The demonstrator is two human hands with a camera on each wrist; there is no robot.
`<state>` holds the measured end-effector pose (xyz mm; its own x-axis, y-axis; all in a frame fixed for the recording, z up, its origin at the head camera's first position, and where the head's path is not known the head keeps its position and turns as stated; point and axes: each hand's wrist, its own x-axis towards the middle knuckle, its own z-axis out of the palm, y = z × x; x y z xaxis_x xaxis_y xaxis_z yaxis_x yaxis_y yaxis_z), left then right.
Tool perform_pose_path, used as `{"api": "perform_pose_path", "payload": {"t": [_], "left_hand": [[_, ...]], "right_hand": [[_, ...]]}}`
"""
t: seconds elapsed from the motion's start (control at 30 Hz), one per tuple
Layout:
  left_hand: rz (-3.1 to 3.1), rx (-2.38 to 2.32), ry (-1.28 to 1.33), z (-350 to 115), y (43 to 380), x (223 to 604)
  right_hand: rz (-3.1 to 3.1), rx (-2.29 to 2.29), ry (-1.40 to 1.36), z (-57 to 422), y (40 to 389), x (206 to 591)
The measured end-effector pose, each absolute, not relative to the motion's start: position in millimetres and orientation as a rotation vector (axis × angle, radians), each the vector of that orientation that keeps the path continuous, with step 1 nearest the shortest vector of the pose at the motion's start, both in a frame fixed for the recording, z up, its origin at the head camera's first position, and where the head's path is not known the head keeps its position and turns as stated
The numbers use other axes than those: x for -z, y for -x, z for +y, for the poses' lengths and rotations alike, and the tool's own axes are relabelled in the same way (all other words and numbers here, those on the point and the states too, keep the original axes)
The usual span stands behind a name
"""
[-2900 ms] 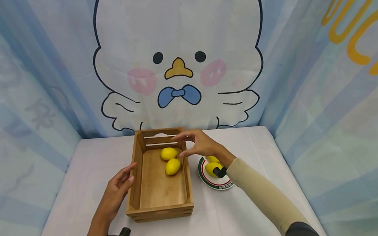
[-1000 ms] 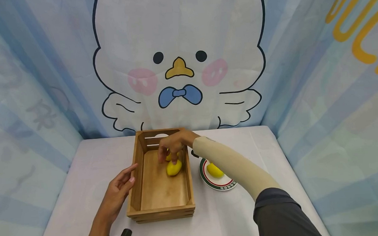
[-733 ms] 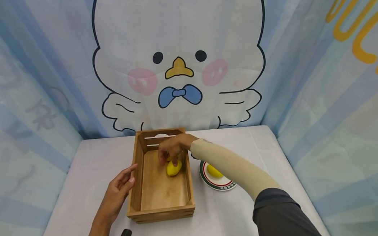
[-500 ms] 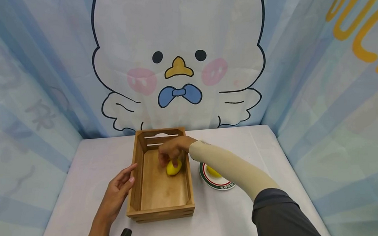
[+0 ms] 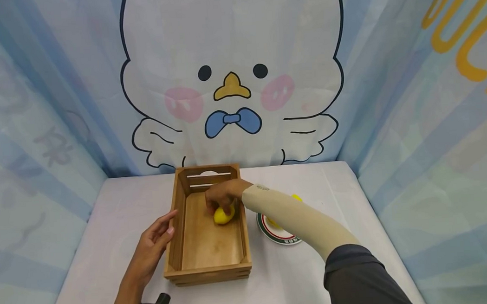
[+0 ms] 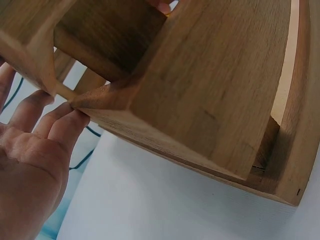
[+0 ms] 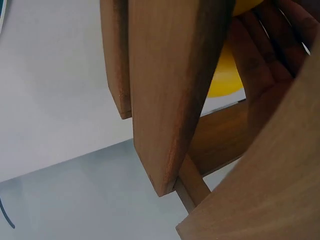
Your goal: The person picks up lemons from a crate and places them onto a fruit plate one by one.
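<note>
In the head view, my right hand (image 5: 225,194) is down inside a wooden crate (image 5: 208,276), its fingers bent around a yellow lemon (image 5: 221,217). The thumb presses on the lemon's top. Any lemon under the palm is hidden there. In the right wrist view, yellow lemon surfaces (image 7: 225,77) show beside the fingers, past the slats. At the crate's left wall, my left hand (image 5: 150,243) rests its fingertips with the fingers relaxed. Seen from the left wrist, those fingers (image 6: 67,125) touch the crate's wooden edge from outside.
Right of the crate stands a white plate (image 5: 269,234) with a green and red rim, partly covered by the right sleeve. Yellow lemons (image 5: 297,198) peek out around the forearm. A white cloth covers the table (image 5: 125,201); printed curtains stand around it.
My right hand has gone from above the crate's right wall down onto the lemons, then slightly nearer the front. The rear lemon has become covered. My left hand stays put.
</note>
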<state>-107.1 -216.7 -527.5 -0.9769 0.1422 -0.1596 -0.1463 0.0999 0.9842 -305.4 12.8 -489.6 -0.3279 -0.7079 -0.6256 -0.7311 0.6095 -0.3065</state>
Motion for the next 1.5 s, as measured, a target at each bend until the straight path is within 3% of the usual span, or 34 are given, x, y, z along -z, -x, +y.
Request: {"api": "perform_pose_path", "payload": {"t": [0.5,1.0,1.5], "left_hand": [[2.190,-1.976,-0.010,-217,127,515],[2.166,-1.988,0.008,-217,119,523],[2.143,-1.973,0.046,-217,112,528]], "right_hand": [[2.104,-0.107,1.069,11,325,470],[2.099,-0.115,1.140,13,316,481],[2.053,0.312,1.282,18,312,486]]}}
